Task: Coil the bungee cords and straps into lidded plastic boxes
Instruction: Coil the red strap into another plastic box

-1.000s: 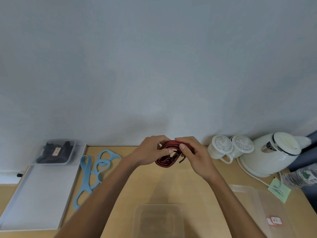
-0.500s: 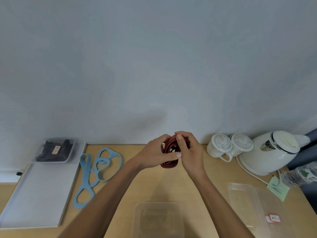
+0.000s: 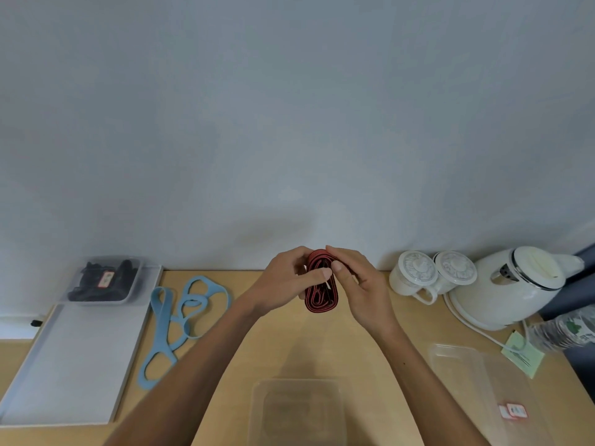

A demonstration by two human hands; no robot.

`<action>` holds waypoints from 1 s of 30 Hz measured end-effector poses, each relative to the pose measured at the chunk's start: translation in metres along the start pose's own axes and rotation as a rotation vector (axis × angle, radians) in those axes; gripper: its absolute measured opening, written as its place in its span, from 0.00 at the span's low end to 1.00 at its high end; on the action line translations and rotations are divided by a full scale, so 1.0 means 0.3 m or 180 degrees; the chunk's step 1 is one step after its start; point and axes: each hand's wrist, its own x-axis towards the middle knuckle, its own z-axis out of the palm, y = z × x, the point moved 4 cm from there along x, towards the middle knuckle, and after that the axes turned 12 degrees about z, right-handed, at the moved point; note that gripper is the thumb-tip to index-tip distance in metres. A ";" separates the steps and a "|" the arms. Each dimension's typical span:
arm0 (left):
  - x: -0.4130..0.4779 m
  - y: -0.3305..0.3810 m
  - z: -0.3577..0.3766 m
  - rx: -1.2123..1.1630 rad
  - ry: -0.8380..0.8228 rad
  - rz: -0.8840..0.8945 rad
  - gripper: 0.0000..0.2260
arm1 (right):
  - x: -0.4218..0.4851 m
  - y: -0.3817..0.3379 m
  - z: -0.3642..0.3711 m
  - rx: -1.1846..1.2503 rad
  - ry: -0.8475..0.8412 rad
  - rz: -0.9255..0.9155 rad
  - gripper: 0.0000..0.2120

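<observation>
A red-and-black bungee cord [image 3: 322, 292], wound into an upright oval coil, hangs above the wooden table. My left hand [image 3: 286, 281] pinches its upper part from the left. My right hand [image 3: 357, 281] grips the same part from the right, thumb on the coil's front. An open clear plastic box [image 3: 257, 410] stands at the table's near edge, directly below the hands. Its clear lid [image 3: 463, 378] lies flat at the right. A blue strap [image 3: 180, 320] lies looped on the table to the left.
A closed clear box [image 3: 103, 280] holding black cords sits on a white tray [image 3: 74, 358] at the far left. Two lidded white cups [image 3: 431, 278], a white kettle [image 3: 515, 284] with its cable, a green note [image 3: 521, 352] and a water bottle [image 3: 570, 329] crowd the right.
The coil has turned from a flat, wide loop to an upright, tighter oval, and both hands have closed in around its top. The view has shifted slightly.
</observation>
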 end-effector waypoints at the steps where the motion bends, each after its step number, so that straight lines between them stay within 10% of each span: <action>1: -0.003 -0.001 0.002 -0.0070 0.0009 -0.0010 0.12 | -0.004 0.003 0.001 -0.0059 0.0025 -0.0026 0.15; 15: -0.079 -0.119 0.023 -0.1238 -0.0200 -0.0428 0.23 | -0.078 0.121 0.034 -0.0828 -0.0743 0.0057 0.26; 30: -0.322 -0.286 0.022 0.1233 -0.1293 -0.0387 0.20 | -0.348 0.316 0.131 -0.2109 -0.0819 -0.0217 0.20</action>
